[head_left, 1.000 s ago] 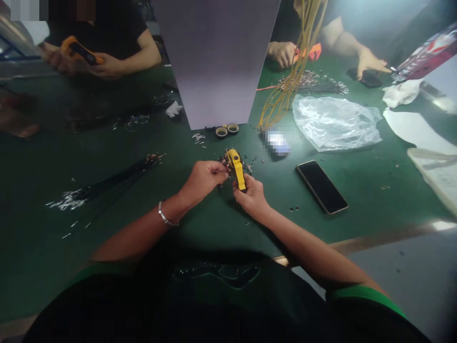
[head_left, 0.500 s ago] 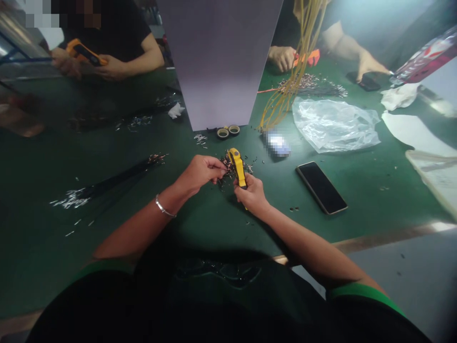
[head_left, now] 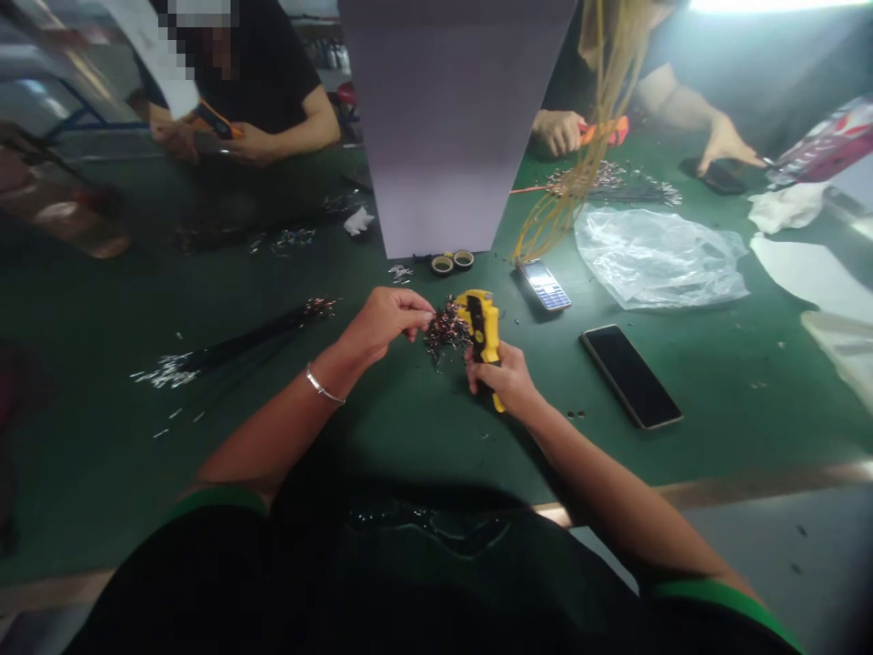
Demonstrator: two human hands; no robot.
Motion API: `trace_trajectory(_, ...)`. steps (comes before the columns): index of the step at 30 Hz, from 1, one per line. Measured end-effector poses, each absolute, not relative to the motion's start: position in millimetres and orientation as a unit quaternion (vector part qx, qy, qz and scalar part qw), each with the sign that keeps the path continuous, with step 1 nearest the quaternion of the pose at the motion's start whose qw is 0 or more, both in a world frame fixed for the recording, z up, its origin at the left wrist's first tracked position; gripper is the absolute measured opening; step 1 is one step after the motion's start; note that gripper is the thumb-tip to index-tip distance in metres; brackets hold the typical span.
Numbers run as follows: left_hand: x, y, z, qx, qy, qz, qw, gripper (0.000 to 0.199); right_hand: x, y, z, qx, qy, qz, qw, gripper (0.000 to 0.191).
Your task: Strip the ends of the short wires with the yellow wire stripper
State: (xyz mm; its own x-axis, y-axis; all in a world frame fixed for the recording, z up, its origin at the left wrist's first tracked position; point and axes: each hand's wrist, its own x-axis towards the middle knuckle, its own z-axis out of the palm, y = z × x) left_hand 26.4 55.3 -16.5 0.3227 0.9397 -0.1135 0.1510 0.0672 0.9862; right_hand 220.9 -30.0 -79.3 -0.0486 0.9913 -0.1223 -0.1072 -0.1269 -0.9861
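Observation:
My right hand [head_left: 510, 375] is wrapped round the handles of a yellow and black wire stripper [head_left: 482, 329], its head pointing away from me. On the left, my left hand [head_left: 383, 323] has thumb and forefinger pressed together at the edge of a heap of small copper-ended wire pieces [head_left: 445, 337]. What sits in that pinch is too small to make out. The heap lies between both hands, with the stripper's head at its right side. A bundle of black wires [head_left: 238, 347] with silvery and copper ends lies to the left.
A purple-grey panel [head_left: 446, 127] stands ahead, with two tape rolls [head_left: 453, 262] at its foot. To the right are a keypad phone [head_left: 544, 285], a smartphone [head_left: 631, 376], a clear plastic bag [head_left: 658, 255] and hanging yellow wires [head_left: 597, 136]. Two co-workers sit across the green table [head_left: 382, 428].
The wire stripper has turned, showing its broad black-and-yellow side, and sits farther from my left hand. My left hand still pinches. The whole view has shifted a little.

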Motion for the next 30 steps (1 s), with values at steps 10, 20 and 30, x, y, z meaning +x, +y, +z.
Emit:
trace_trajectory(10, 16.4, 60.6, -12.3, 0.579, 0.434, 0.347, 0.597, 0.007, 242.2, -35.2, -60.2, -0.401, -0.507, 0.657, 0.387, 0.033)
trace_trajectory(20, 20.2, 56.9, -10.3, 0.568, 0.420, 0.328, 0.627, 0.007, 241.7, -37.4, -63.3, -0.385, -0.503, 0.675, 0.378, 0.032)
trace_trajectory(30, 19.7, 59.7, -12.5, 0.551, 0.414, 0.295, 0.662, 0.009, 238.9, -39.3, -64.5, -0.378, -0.508, 0.678, 0.375, 0.030)
